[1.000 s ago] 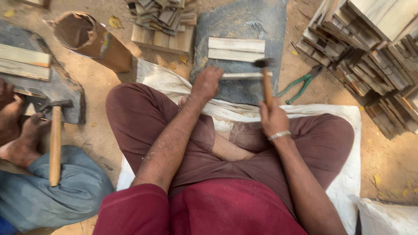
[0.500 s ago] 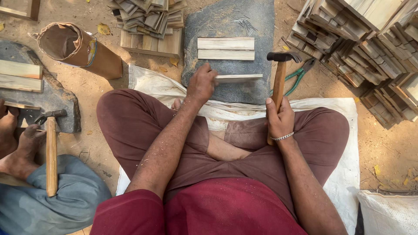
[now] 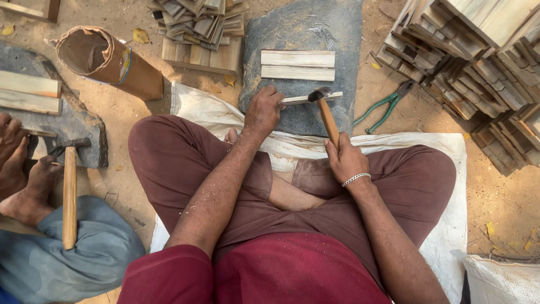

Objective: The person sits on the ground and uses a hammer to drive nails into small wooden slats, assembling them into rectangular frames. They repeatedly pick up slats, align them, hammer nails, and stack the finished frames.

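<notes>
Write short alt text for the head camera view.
Seated cross-legged, a person's left hand steadies a thin wooden strip on a stone slab, while the right hand brings a hammer onto it.

Rough grey stone slab (image 3: pixel 292 34), pale matt wooden slats (image 3: pixel 297 65), seemingly metal-headed hammer (image 3: pixel 325 110).

The left hand (image 3: pixel 262 111) covers the near end of the thin wooden strip (image 3: pixel 313 98), so the grip there is concealed. The nails (image 3: pixel 322 31) on the stone slab (image 3: pixel 337 17) are too small to count. The stacked wood pieces (image 3: pixel 484 50) are cut off at the top and right edges. A co-worker's hands (image 3: pixel 14 163) are cut off at the left edge.
</notes>
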